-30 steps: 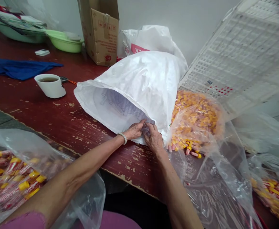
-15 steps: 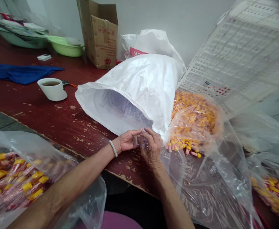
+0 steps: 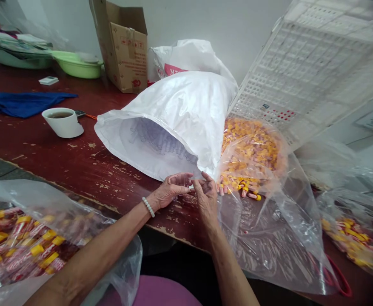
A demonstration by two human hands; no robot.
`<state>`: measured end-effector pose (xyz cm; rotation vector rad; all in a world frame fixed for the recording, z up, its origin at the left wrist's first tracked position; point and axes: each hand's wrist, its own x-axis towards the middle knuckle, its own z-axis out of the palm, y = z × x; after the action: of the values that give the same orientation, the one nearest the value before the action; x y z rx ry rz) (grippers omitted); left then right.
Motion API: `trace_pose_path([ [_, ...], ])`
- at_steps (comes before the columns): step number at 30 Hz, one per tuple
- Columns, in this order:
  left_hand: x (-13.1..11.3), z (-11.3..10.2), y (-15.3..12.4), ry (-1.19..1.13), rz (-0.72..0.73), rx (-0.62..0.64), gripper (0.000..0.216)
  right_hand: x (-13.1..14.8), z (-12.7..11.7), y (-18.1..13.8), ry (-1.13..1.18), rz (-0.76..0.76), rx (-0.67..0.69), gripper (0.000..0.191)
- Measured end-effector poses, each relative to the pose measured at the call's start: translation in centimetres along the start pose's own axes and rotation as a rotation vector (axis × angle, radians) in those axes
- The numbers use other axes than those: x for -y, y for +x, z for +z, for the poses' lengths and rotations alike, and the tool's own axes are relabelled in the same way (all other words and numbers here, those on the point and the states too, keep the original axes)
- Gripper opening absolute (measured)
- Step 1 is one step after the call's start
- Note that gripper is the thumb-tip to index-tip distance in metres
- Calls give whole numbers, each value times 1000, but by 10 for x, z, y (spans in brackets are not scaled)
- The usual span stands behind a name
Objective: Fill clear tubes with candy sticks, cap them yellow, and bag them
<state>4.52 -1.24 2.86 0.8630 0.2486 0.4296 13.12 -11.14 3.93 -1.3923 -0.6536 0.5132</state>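
Note:
My left hand (image 3: 170, 191), with a white bead bracelet on the wrist, and my right hand (image 3: 206, 193) meet just below the mouth of a large white woven sack (image 3: 180, 114) lying on the dark red table (image 3: 78, 157). Both hands pinch small clear plastic tubes (image 3: 189, 182) between their fingertips. More clear tubes (image 3: 160, 140) lie inside the sack. Right of my hands, a clear plastic bag (image 3: 253, 148) holds many yellow-capped filled tubes, and a few have spilled out at its mouth.
A white cup of tea (image 3: 61, 122) stands on the table at left, beyond it a blue cloth (image 3: 23, 103), green basins (image 3: 74, 64) and a cardboard box (image 3: 122, 46). A white plastic crate (image 3: 317, 68) leans at right. Bags of filled tubes (image 3: 20, 246) lie at lower left and lower right.
My hands have drawn back out of the sack's mouth toward me with clear tubes in their fingers. The view has shifted slightly to the right.

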Motion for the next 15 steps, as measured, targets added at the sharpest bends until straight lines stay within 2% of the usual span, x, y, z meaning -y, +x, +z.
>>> trace_pose_path([
  [2, 2, 3, -2, 134, 68, 39, 54, -2, -1, 2, -78, 16, -15, 59],
  [4, 4, 7, -3, 261, 130, 56, 57, -4, -2, 0, -167, -30, 33, 66],
  [9, 8, 14, -4, 441, 274, -28, 57, -3, -3, -5, -168, -82, 207, 81],
  [12, 7, 15, -5, 507, 295, -88, 53, 0, -6, -7, -171, -29, 285, 87],
  [15, 7, 17, -6, 504, 255, -137, 53, 8, -8, -14, -280, 11, 317, 92],
])
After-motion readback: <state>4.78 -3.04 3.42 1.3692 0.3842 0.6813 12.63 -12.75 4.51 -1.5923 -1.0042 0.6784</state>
